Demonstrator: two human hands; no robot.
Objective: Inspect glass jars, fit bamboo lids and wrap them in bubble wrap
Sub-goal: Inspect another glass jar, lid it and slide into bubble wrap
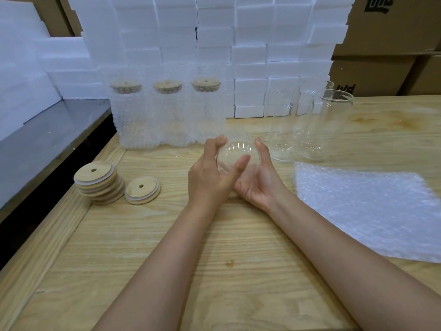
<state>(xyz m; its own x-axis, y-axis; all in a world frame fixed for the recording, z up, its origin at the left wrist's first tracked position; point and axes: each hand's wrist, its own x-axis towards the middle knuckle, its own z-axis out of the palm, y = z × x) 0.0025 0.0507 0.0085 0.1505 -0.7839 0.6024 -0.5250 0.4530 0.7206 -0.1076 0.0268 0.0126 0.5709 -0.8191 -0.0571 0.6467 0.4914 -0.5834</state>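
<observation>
I hold a clear glass jar tilted on its side above the wooden table, one round end turned toward me. My left hand grips it from the left and my right hand cradles it from below and the right. A stack of bamboo lids lies at the left, with a single lid beside it. A flat sheet of bubble wrap lies at the right. Three jars wrapped in bubble wrap, each with a bamboo lid, stand behind my hands.
Bare glass jars stand upright at the back right. White foam blocks are stacked along the back, with cardboard boxes to their right. A dark lower surface runs along the table's left edge.
</observation>
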